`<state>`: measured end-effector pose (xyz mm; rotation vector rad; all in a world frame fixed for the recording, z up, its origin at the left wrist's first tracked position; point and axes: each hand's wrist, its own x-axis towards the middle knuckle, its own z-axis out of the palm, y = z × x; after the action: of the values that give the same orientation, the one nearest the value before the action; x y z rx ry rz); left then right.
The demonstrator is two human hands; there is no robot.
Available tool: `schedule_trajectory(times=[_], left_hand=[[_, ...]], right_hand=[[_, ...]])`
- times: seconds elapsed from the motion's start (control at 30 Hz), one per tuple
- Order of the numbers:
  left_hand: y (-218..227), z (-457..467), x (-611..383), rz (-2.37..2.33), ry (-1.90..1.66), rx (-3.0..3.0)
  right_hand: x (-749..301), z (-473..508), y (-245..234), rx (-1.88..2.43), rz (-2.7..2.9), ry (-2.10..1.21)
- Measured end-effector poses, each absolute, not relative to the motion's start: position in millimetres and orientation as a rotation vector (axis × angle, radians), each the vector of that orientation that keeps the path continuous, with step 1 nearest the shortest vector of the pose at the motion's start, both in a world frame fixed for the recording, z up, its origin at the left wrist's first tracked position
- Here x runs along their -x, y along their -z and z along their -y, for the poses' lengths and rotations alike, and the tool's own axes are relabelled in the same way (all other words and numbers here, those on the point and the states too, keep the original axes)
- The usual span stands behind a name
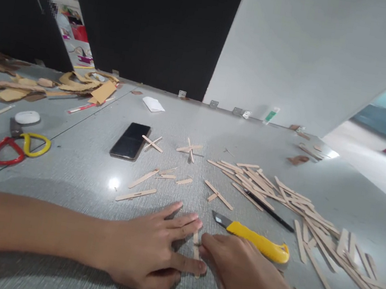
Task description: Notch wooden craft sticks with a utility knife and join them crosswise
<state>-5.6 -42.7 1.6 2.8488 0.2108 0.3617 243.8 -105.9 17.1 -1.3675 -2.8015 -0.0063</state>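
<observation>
My left hand lies flat on the grey table, fingers stretched out, pressing on a small wooden stick piece. My right hand is beside it, its fingertips pinching or touching the same stick piece from the right. A yellow utility knife with its blade out lies just behind my right hand, untouched.
A heap of wooden craft sticks spreads to the right, with a black pen among them. Loose sticks and two crossed stick shapes lie ahead beside a black phone. Scissors and cardboard scraps sit at the left.
</observation>
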Motion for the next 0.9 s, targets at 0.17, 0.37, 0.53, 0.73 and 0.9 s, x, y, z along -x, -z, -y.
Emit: schedule_trajectory(times=[0.17,0.37,0.53,0.73,0.9], left_hand=[[-3,42,6,-0.21,-0.366,-2.832],[-3,41,6,-0.215,-0.383,-2.811],[-2,41,5,-0.224,-0.379,-2.827],[-2,41,4,-0.221,-0.395,-2.881],[-2,42,4,-0.228,-0.431,-2.92]], right_hand=[[-248,102,-17,1.359,2.81,-0.024],[-265,104,-18,1.281,2.736,0.036],[-264,106,-22,1.223,2.761,0.009],[-260,116,-28,1.372,2.451,-0.262],[-265,112,-39,1.447,2.146,-0.602]])
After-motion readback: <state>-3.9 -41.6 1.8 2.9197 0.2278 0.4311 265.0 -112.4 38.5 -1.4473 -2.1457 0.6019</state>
